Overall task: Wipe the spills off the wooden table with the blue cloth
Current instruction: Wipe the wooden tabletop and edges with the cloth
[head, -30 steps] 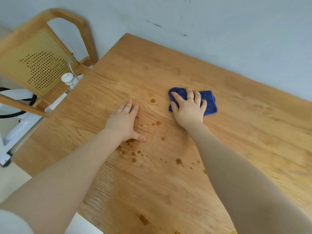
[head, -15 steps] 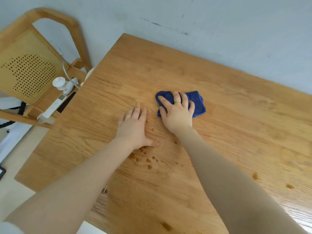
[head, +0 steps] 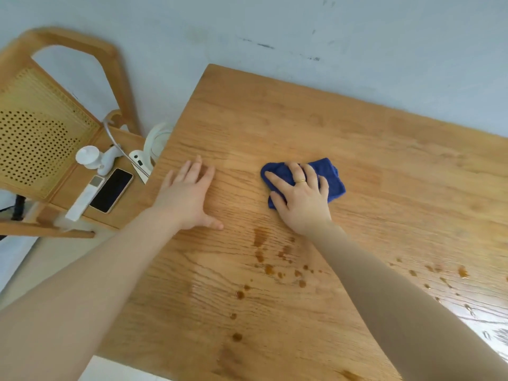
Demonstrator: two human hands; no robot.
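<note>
The right hand [head: 301,198] presses flat on the crumpled blue cloth [head: 328,177], far side of the wooden table [head: 302,111]; the left hand [head: 188,195] rests open. Brown spill drops [head: 270,269] nearer could get smeared

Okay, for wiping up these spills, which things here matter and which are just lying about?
Part of the job:
blue cloth, pressed flat under the right hand
brown spills near the table's front
wooden table
left hand, flat on the table

Just lying about:
chair
phone on the chair seat
white remote beside the phone
</note>
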